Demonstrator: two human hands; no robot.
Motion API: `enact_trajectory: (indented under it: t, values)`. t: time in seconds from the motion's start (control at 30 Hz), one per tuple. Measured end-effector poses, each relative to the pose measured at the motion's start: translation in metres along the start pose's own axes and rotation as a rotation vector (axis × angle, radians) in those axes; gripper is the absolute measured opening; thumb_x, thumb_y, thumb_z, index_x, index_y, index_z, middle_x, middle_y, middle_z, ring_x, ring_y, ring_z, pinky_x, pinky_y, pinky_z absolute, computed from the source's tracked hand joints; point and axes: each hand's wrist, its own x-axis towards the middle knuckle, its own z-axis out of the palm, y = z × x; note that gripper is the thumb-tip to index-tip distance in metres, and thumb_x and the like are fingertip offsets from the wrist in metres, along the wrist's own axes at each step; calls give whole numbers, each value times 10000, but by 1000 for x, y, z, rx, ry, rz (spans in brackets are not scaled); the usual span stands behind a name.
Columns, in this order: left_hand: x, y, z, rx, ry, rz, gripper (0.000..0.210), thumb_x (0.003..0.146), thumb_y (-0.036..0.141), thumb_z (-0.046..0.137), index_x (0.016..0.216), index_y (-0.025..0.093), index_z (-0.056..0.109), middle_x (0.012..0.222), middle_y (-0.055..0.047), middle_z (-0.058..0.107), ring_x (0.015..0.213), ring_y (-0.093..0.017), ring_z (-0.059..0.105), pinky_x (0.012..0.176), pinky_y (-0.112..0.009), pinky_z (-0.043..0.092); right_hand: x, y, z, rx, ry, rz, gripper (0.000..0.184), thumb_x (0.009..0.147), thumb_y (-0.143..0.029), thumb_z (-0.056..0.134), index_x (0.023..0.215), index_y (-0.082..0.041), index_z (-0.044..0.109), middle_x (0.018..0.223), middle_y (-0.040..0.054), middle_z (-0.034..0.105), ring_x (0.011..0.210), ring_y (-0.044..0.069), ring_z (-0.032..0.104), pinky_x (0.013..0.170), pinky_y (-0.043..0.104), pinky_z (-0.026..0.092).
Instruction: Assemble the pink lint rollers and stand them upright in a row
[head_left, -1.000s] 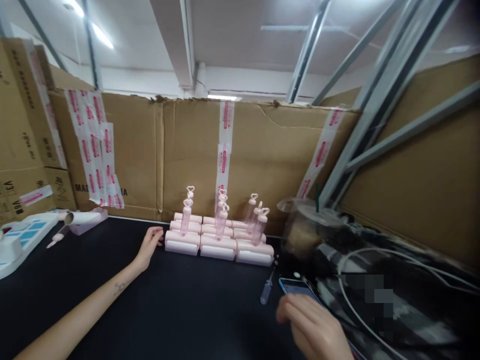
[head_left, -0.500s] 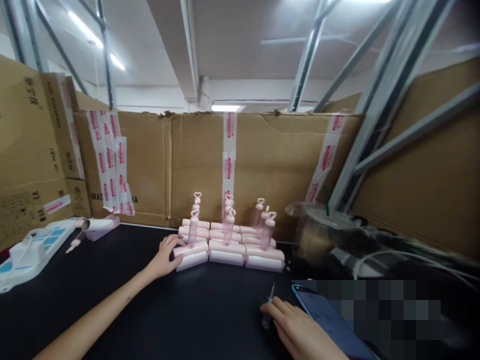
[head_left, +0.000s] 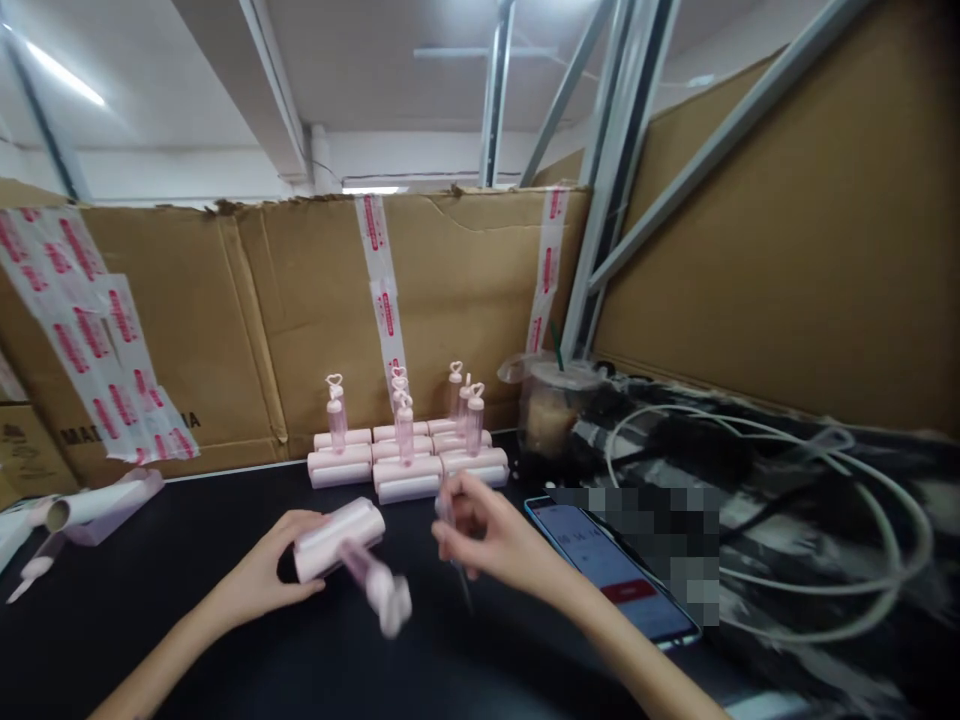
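My left hand [head_left: 281, 560] is closed round the left end of a pink lint roller [head_left: 337, 540], held tilted over the black table. The roller's clear purplish handle, ending in a pale heart loop, points down to the right and is motion-blurred. To its right, my right hand [head_left: 487, 535] grips a small screwdriver [head_left: 446, 512] by its clear handle, its thin shaft pointing down and smeared. The shaft is apart from the roller. Behind both hands stand several more pink lint rollers [head_left: 409, 478] in rows, handles upright.
A phone [head_left: 615, 575] lies right of my right hand, beside a coiled white cable [head_left: 892, 520]. A plastic drink cup [head_left: 551, 410] stands behind. Loose roller parts [head_left: 112, 505] lie at far left. Cardboard walls [head_left: 315, 320] close off the back and right.
My left hand has taken the front-left lint roller out of the rows and brought it nearer, tilted. My right hand has moved up and inward, turning the screwdriver tip downward. The view has swung right.
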Motion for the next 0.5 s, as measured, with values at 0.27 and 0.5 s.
enact_trajectory:
  t: [0.27,0.5]
  values:
    - [-14,30,6,8,-210,-77,754,562,345,749,1254,292,454,1254,-72,493,1127,-294,471,980,-409,344,13,17,23,397,361,89,226,862,-388,485,902,-166,499,781,40,641,562,142,640,580,289,535]
    - [-9,27,30,-62,-11,-119,465,726,354,623,1173,255,536,1157,-68,579,1073,-243,523,950,-337,377,-3,14,27,72,264,-73,159,898,-320,439,892,-189,529,879,55,621,766,155,616,734,290,498]
